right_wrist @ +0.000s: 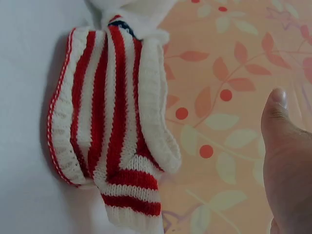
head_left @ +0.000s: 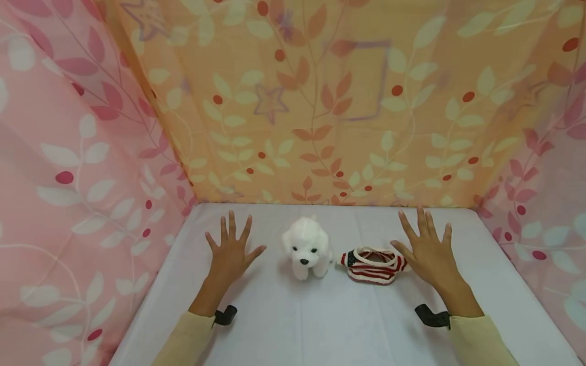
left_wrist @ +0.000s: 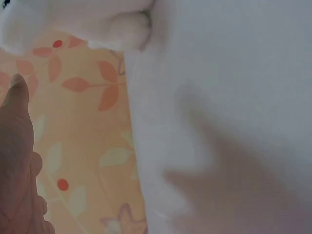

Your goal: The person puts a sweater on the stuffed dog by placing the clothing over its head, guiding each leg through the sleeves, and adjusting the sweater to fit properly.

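Note:
A white plush dog [head_left: 305, 246] with black eyes and nose faces the camera near the middle of the table. Beside it lies a small knitted sweater [head_left: 372, 272], red and white striped with a dark blue patch and a wide white collar. My left hand [head_left: 230, 256] hovers left of the dog, fingers spread and holding nothing; its shadow falls on the cloth in the left wrist view. On the other side my right hand [head_left: 430, 254] is spread above the table, close to the sweater's right sleeve. The right wrist view shows the sweater [right_wrist: 109, 112] apart from the thumb [right_wrist: 287, 146].
A white cloth [head_left: 274, 325] covers the table. Behind it hangs an orange leaf-patterned curtain [head_left: 316, 101], with pink patterned curtains [head_left: 91, 203] along both sides. Black wrist mounts [head_left: 432, 316] stick out from under the cream sleeves [head_left: 187, 338].

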Demonstrator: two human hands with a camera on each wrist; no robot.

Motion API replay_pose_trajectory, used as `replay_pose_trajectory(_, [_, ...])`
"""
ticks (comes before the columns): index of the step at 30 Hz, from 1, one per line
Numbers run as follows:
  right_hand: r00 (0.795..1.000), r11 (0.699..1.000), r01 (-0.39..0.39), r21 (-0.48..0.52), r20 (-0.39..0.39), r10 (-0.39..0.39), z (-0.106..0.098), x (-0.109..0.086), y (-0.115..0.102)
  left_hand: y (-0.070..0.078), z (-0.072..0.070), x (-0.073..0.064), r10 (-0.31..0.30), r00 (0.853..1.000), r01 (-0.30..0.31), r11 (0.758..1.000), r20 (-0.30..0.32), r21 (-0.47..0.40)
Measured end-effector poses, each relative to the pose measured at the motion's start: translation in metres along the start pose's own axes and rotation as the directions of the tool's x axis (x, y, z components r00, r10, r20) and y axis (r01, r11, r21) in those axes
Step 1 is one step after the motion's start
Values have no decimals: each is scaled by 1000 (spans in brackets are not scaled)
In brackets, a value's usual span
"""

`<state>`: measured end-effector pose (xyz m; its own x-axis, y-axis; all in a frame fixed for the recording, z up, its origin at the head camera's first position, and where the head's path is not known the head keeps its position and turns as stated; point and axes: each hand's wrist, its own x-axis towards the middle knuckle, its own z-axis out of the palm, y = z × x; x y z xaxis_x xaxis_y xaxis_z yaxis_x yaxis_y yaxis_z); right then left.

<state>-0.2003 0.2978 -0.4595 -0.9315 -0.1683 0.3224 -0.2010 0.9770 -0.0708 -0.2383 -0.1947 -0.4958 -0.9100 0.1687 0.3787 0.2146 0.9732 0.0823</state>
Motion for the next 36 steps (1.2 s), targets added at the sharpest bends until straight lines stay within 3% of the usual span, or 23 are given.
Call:
replay_pose_trajectory(4, [1000, 1000, 8, 26, -10, -8, -8, -9, -3, 11, -16, -7, 26, 999, -26, 1000, 18, 3])
replay_pose_trajectory(8, [1000, 999, 15, 33, -22, -15, -15, -19, -7, 21, -36, -22, 64, 997, -64, 998, 49, -10])
replay_pose_trajectory(12, [999, 998, 24, 59, -35, -22, -20, -30, -11, 30, -53, -40, 86, 988, -83, 996, 132, -30])
replay_pose_trajectory(17, [999, 995, 32, 98, -43, -27, -19, -41, -15, 42, -65, -57, 98, 978, -89, 995, 186, -53])
replay_pose_trajectory(22, [999, 987, 26, 157, -44, -19, -17, -50, -17, 64, -76, -75, 132, 962, -111, 989, 238, -101])
replay_pose_trajectory(26, [1000, 973, 20, 231, -18, -16, -19, -54, -18, 85, -80, -83, 234, 924, -182, 964, 302, -192])
replay_pose_trajectory(30, [1000, 960, -1, 280, 27, -7, -20, -56, -18, 103, -79, -83, 373, 864, -259, 905, 339, -338])
replay_pose_trajectory(33, [998, 951, -23, 310, 61, 4, -20, -57, -19, 115, -76, -81, 443, 827, -282, 859, 345, -428])
replay_pose_trajectory(36, [997, 948, -25, 318, 73, 2, -21, -57, -18, 129, -70, -75, 485, 821, -314, 824, 301, -472])
